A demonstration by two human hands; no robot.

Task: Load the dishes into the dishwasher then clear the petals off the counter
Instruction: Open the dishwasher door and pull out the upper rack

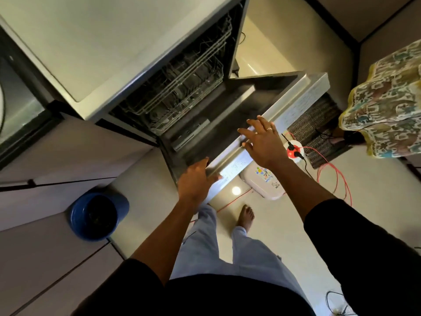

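The dishwasher [182,87] is seen open at the centre of the view, beneath a pale counter [102,42], and its door [262,124] is swung down, almost flat. The door's top edge is gripped by both hands. The left hand [196,179] is curled over the near end of that edge, fingers wrapped round it. The right hand [262,140] is laid farther along, fingers spread and only partly bent over the rim, so a loose hold is judged rather than a firm clamp.

The long axis of the door's edge runs diagonally, from near left to far right. The opening of the machine is faced toward the person and to the right. Wire racks [182,80] can be made out inside, pushed in; no dishes are clearly seen in them, though the interior is dark.

The task is judged to be at its very start: the machine is only being opened, loading is not yet begun, and no petals or dishes are visible.
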